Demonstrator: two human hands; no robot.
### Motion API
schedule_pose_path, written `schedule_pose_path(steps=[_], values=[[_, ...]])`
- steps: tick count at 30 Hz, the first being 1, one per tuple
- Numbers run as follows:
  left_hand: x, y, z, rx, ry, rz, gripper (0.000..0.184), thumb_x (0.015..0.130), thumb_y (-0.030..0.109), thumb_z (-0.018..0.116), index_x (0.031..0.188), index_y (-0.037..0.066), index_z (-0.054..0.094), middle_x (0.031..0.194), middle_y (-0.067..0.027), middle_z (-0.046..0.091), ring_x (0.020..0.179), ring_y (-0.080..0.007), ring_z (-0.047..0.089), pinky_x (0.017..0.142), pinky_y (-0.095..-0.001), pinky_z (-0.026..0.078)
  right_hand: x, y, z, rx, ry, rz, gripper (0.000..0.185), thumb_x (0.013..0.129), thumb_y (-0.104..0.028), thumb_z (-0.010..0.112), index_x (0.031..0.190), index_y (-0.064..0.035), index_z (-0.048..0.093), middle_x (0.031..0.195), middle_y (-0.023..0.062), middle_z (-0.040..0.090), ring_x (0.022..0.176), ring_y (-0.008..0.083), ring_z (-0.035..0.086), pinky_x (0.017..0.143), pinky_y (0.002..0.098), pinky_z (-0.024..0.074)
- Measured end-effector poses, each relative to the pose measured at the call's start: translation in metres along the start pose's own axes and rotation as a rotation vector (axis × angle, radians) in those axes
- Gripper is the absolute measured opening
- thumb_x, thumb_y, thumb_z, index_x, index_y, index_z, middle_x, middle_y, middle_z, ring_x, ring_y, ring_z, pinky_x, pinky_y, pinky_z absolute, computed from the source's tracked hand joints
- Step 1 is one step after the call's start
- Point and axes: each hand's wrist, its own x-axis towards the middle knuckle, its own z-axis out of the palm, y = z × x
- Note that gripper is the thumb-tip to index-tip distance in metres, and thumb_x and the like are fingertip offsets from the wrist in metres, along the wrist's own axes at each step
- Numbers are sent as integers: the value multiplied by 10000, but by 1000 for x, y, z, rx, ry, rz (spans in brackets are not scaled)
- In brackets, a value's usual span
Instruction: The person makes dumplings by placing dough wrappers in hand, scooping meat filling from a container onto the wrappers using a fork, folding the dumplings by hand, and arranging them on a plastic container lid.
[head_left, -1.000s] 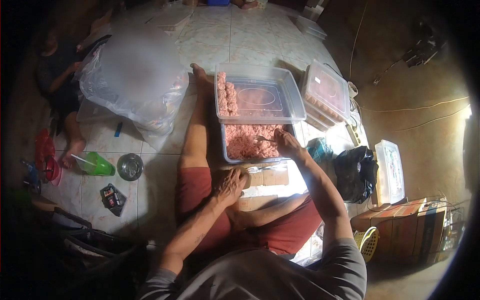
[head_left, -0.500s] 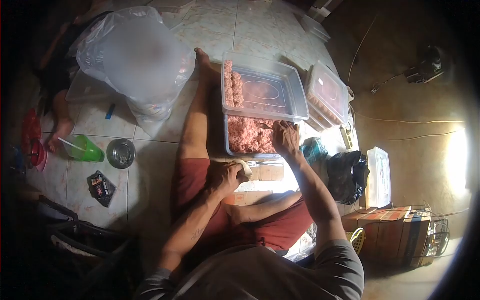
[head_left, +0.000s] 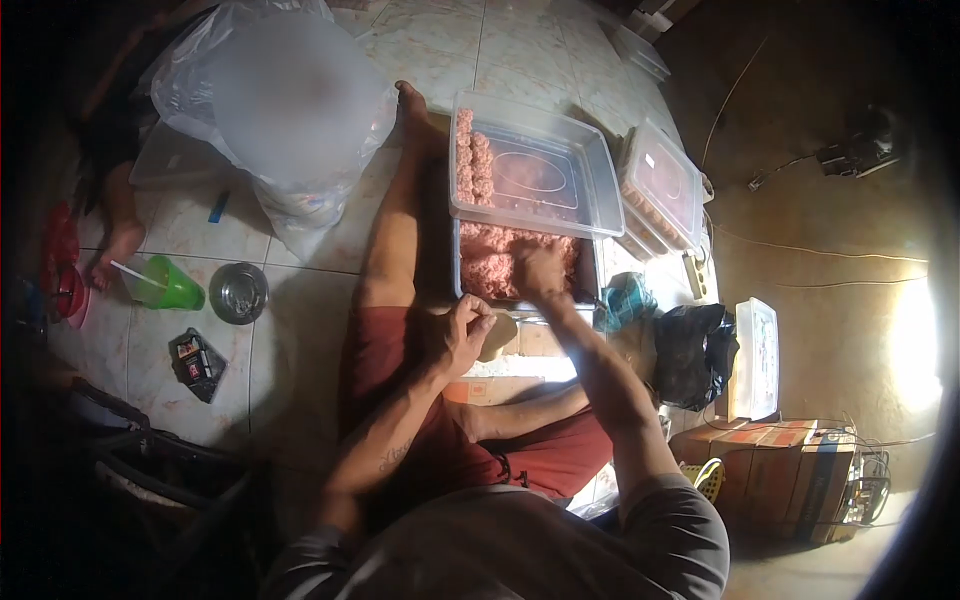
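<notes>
My right hand (head_left: pixel 541 272) is down at the pink crumbly mass (head_left: pixel 487 272) in the lower tub; its fingers are blurred, and the fork seen earlier is hidden. Across the back of that tub rests a clear plastic box (head_left: pixel 612 180) with two rows of pink lumps (head_left: pixel 483 168) along its left side. My left hand (head_left: pixel 467 335) is closed around a brownish round piece (head_left: pixel 500 338) in front of the tub. Beneath my hands lies flat cardboard (head_left: pixel 543 342) in bright light.
Lidded boxes (head_left: pixel 660 185) stand right of the tub, with a teal bag (head_left: pixel 628 300) and black bag (head_left: pixel 695 355) nearer. A large plastic bag (head_left: pixel 305 215), green cup (head_left: pixel 180 285) and glass ashtray (head_left: pixel 239 293) are at left. Another person's foot (head_left: pixel 122 244) shows there.
My right hand has moved left and down into the pink mass, and the fork has gone out of sight. My left hand has turned, showing more of its fingers. The view has shifted slightly.
</notes>
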Motion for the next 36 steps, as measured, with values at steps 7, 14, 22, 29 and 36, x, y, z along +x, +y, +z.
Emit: schedule_pose_path(steps=[7, 14, 22, 29, 36], values=[[4, 9, -13, -413, 5, -479, 311, 931, 370, 743, 989, 82, 640, 880, -36, 651, 835, -152, 624, 802, -316, 515, -9, 20, 1, 184, 367, -88, 100, 834, -131, 573, 829, -117, 672, 834, 99, 692, 826, 306, 678, 835, 514, 368], [0, -1, -20, -886, -265, -695, 270, 903, 250, 790, 1049, 53, 677, 943, 14, 639, 832, -84, 584, 766, -247, 484, -7, 5, -17, 203, 254, -49, 210, 929, -124, 498, 838, -122, 687, 899, 104, 704, 933, 306, 659, 923, 539, 371], [2, 2, -22, -844, -280, -691, 347, 954, 302, 732, 1158, 28, 670, 1059, -35, 699, 939, -145, 670, 845, -306, 541, -33, 20, -56, 497, -20, -100, 207, 948, -184, 557, 862, -86, 718, 808, 161, 708, 810, 336, 710, 865, 585, 459], [37, 24, -13, -1766, -249, -751, 902, 965, 726, 436, 1366, -79, 498, 1381, -204, 591, 1323, -311, 539, 1178, -490, 358, -116, 22, -74, 907, 430, -103, 142, 937, -9, 624, 1048, -15, 713, 933, 155, 696, 783, 273, 683, 673, 377, 528], [53, 51, 14, -1870, -161, -519, 909, 972, 727, 408, 1428, -57, 475, 1392, -180, 587, 1316, -308, 530, 1151, -474, 360, -141, -47, -20, 846, 754, 64, 291, 870, 96, 556, 1131, 14, 655, 986, 196, 610, 886, 378, 613, 750, 456, 523]])
